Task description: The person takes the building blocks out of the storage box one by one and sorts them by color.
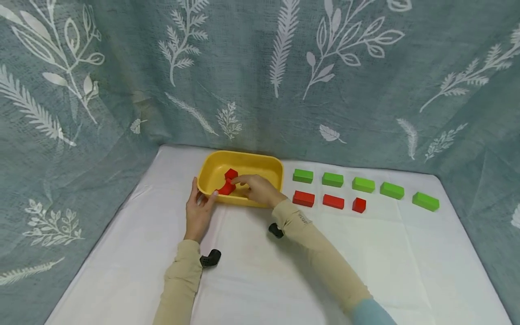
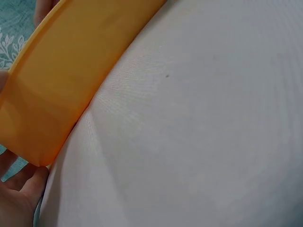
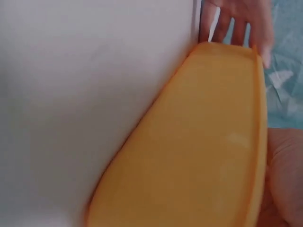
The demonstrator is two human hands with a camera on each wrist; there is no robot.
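Observation:
A yellow plastic tray (image 1: 243,155) stands near the back of the white-covered table. My left hand (image 1: 197,219) grips its front left corner, the thumb at the front rim and fingers against the left side. Inside the tray my right hand (image 1: 260,189) reaches leftward, an index fingertip touching the red blocks. One is a red block with a curved cutout (image 1: 226,188); behind it lies a smaller red block (image 1: 231,174). Whether the right fingers pinch a block is hidden. Both wrist views show mainly the tray's outer wall (image 2: 71,61), with the left hand (image 3: 236,21) at its far end in the right wrist view.
Right of the tray, several green blocks (image 1: 332,179) form a back row. Before them stand two long red blocks (image 1: 303,198) and a red cube (image 1: 359,205). A grey-green leaf-patterned curtain (image 1: 252,67) hangs behind the table. Dark wrist cameras (image 1: 210,258) sit beside the sleeves.

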